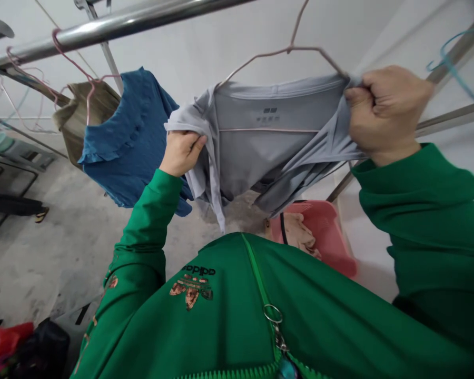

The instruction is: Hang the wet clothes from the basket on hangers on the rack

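Observation:
A grey shirt (268, 142) hangs on a thin pink wire hanger (296, 50) in front of me, at chest height. My left hand (181, 151) is closed on the shirt's left shoulder and sleeve. My right hand (385, 113) is clenched on the shirt's right shoulder, at the hanger's end. The lower part of the shirt bunches and droops between my arms. Both my sleeves are green.
A steel drying rail (114, 26) crosses overhead, carrying a blue garment (126, 142) and an olive one (79, 113) on a pink hanger. A pink laundry basket (324, 237) with clothes sits on the concrete floor below. A teal hanger (454, 63) hangs at right.

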A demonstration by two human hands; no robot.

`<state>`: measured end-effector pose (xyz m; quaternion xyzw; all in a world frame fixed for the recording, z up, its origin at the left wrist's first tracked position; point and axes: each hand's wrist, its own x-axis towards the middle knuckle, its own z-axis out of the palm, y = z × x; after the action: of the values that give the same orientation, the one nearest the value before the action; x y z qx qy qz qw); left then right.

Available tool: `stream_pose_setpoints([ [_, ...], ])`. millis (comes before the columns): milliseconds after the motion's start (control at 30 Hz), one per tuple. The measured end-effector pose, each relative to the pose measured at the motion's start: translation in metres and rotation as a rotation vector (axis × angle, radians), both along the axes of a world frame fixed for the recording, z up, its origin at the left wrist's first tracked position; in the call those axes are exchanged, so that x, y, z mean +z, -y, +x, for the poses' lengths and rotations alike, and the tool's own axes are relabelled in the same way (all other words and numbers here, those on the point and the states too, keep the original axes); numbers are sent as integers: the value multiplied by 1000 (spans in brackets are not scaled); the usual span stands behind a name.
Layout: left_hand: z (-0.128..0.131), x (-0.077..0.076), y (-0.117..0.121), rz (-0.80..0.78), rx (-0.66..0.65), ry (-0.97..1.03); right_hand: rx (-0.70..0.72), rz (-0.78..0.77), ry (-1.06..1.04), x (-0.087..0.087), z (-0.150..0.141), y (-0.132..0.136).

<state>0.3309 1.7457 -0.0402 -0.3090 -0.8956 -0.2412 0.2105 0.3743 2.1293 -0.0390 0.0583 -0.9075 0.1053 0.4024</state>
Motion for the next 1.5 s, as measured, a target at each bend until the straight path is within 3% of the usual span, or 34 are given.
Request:
stream_pose_setpoints([
  [100,-6,1,11,-74,5,-17,-6,7,-43,-3,3,-2],
  [200,-10,6,12,-29,65,-34,6,6,-60,-4,4,-5],
  [333,-13,15,1,47,161,-53,-3,12,-69,-4,3,-4],
  [533,-15,26,-15,16,193,-90,12,-6,5,3,7,3],
  [833,-23,13,-11,89,-82,-3,138,-106,84,9,0,7],
  [967,-24,7,-11,135,-10,-57,219,-126,127,15,-10,7],
  [1033,-22,5,-11,176,55,-118,224,-135,50,18,-8,8],
  [1100,-19,3,-9,222,101,-165,130,-242,-108,14,0,9],
  [1200,-16,-1,-6,275,136,-188,-56,-583,-281,-11,13,12],
  [1367,-16,-8,-2,284,188,-153,16,-1035,32,-66,2,21],
  [1500,-18,-10,-2,234,254,-211,5,-1279,174,-81,-18,24],
])
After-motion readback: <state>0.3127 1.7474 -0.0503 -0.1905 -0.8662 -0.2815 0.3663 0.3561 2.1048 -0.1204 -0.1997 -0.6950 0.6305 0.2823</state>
